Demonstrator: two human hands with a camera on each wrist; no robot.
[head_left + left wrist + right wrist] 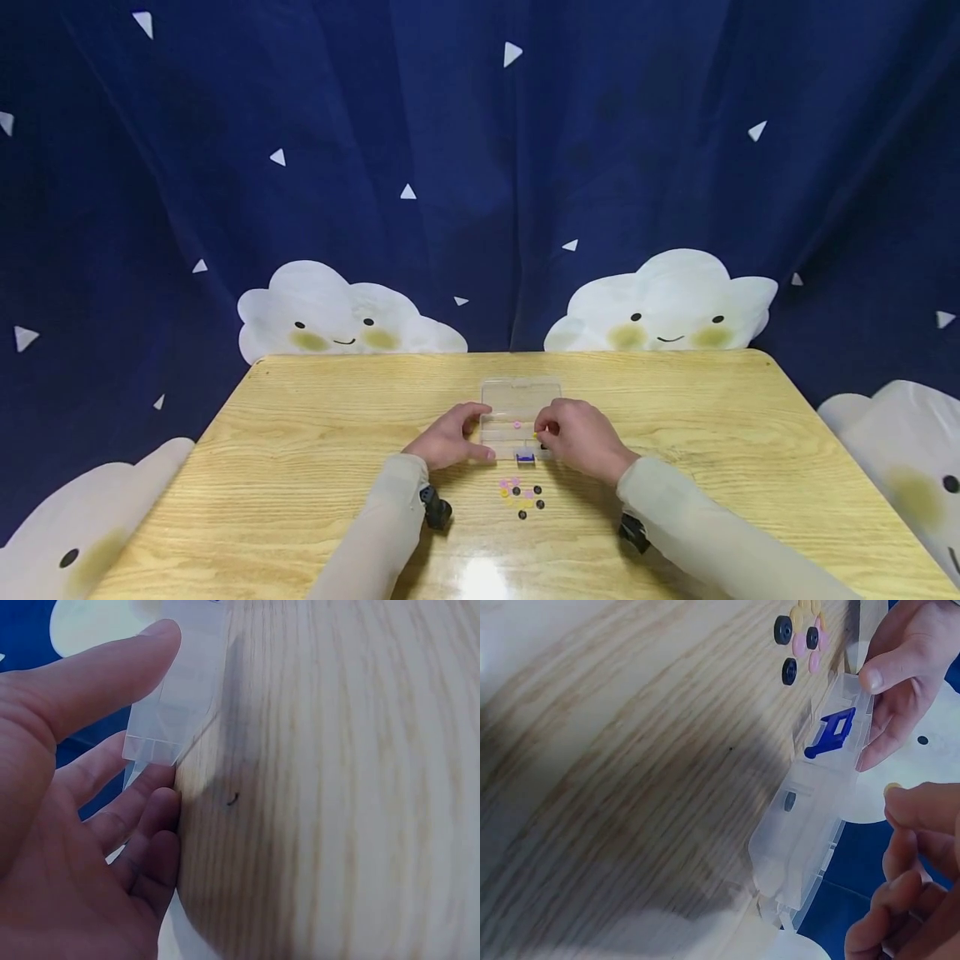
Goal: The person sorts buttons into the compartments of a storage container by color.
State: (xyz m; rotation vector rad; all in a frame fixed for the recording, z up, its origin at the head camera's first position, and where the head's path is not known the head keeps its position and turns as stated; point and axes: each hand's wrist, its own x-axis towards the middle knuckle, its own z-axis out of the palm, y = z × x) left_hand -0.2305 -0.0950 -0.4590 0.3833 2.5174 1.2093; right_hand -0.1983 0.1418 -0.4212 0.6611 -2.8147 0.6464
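Right hand (585, 437) pinches yellow disc (891, 788) over clear box (497, 423), inside table edges (397, 357).

It looks like a child's room, though I can't be sure, with smiling clouds (678, 304) on the blue curtain (450, 108) hung far, left and right around the table (337, 400).

Two hands (450, 437), one box (799, 844), one blue piece (831, 735), four clouds (667, 304). Five black discs (522, 515): four on the table (337, 417), one in the box. Yellow discs (797, 616) and pink discs (799, 645) are too small to count.
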